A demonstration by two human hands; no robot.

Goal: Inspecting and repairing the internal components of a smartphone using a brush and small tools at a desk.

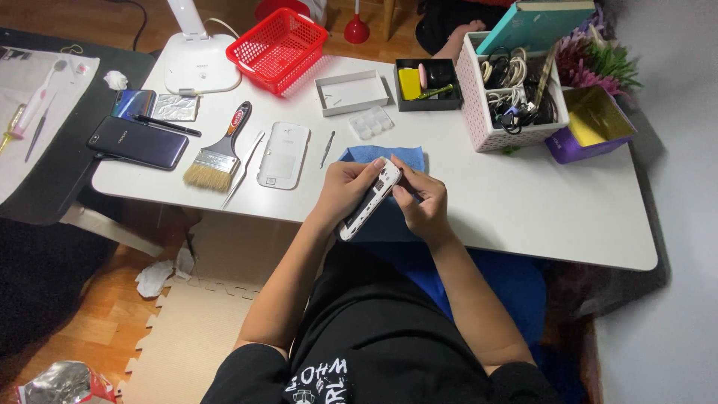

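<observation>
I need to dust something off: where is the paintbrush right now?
In the head view the paintbrush lies on the left part of the white table, between the dark phone and the white back cover.

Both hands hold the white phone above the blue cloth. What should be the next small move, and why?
Probably lay the white phone flat on the blue cloth. Left hand and right hand both grip it in the air, tilted, past the table edge.

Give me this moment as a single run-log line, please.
left hand: holds phone | right hand: on phone's top end | under: blue cloth | left of hands: back cover
</observation>
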